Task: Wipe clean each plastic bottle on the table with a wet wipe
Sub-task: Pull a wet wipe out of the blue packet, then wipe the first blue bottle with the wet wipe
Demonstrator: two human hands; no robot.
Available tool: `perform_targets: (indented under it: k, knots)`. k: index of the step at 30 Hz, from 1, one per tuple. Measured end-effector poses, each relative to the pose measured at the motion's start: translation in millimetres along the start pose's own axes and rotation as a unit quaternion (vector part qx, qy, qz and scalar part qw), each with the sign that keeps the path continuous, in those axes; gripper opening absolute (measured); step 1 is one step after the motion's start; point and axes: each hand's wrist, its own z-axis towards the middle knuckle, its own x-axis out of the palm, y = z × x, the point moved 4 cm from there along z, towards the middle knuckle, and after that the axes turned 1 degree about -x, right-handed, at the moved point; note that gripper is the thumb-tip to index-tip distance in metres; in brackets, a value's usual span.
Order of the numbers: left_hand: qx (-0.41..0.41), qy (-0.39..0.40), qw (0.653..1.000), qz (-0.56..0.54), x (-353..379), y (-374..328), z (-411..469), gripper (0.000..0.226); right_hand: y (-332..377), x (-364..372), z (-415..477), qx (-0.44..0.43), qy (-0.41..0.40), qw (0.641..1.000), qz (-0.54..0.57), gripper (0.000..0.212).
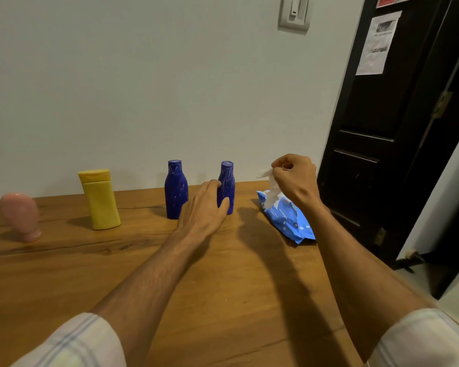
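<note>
Reaching forward over the table point(223, 282), the left hand point(203, 209) curls round the right blue bottle point(226, 185), with the thumb across its lower front and the fingers along its left side. The bottle stands upright on the wood, cap on, white scuffs on its body. Just right of it, the right hand point(294, 178) is raised and pinches a white wipe point(272, 182) between thumb and fingertips. The wipe's lower end still runs into the opening of the blue pack point(286, 219), which lies on the table directly beneath that hand. Just left of the left hand stands the left blue bottle point(176, 189), upright and close beside the held one but not touching it. Farther left is a yellow bottle point(100, 201) with a flip cap, leaning slightly, and well beyond it a pink bottle point(20, 215), blurred, resting on its narrow end. Behind the right hand is a dark door point(398, 133) with a sheet of paper point(378, 43) on it.
</note>
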Motion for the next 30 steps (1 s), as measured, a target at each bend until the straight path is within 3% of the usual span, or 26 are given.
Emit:
perform_targets:
  k: [5, 11, 15, 22, 30]
  knots:
    - [-0.067, 0.004, 0.996, -0.056, 4, 9, -3, 0.047, -6, 22, 3, 0.003, 0.009, 1.0, -0.013, 0.012]
    - [-0.115, 0.04, 0.987, -0.103, 17, 21, 8, 0.064, -23, 44, -2, 0.036, -0.002, 0.999, -0.04, 0.016]
    - [-0.122, 0.046, 0.981, -0.143, 27, 28, 19, 0.073, -37, 58, -10, 0.063, -0.006, 0.996, -0.066, 0.026]
    - [-0.138, 0.043, 0.963, -0.227, 43, 40, 37, 0.073, -50, 69, -17, 0.08, 0.0, 0.994, -0.078, 0.012]
    - [-0.13, 0.069, 0.959, -0.243, 54, 38, 47, 0.068, -49, 81, -25, 0.103, 0.008, 0.993, -0.052, 0.018]
